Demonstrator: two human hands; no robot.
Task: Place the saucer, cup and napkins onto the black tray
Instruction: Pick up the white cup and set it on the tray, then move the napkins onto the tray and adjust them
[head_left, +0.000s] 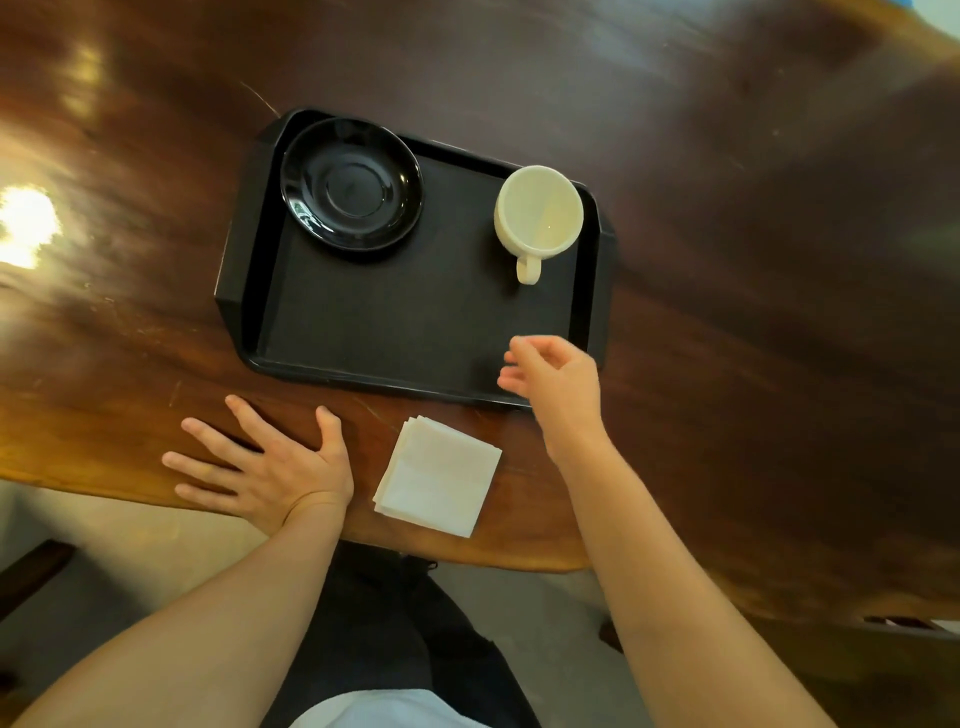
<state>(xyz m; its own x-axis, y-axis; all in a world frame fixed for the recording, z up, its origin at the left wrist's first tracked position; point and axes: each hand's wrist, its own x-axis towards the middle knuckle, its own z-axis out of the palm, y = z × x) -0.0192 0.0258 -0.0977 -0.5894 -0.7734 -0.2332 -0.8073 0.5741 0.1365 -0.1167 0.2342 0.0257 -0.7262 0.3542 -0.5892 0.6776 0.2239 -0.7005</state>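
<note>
A black tray (415, 322) lies on the wooden table. In its far left corner sits a glossy black saucer (351, 184). A cream cup (538, 214) stands upright in the tray's far right corner, apart from the saucer, its handle pointing toward me. A stack of white napkins (437, 475) rests on the table just in front of the tray's near edge. My left hand (265, 465) lies flat on the table, fingers spread, left of the napkins. My right hand (556, 384) hovers over the tray's near right corner, fingers loosely apart, holding nothing.
The dark wooden table (727, 260) stretches wide around the tray, with bright light glare at the left (26, 223). Its curved near edge (467, 558) runs just behind the napkins. My dark trousers (374, 623) and a pale floor show below.
</note>
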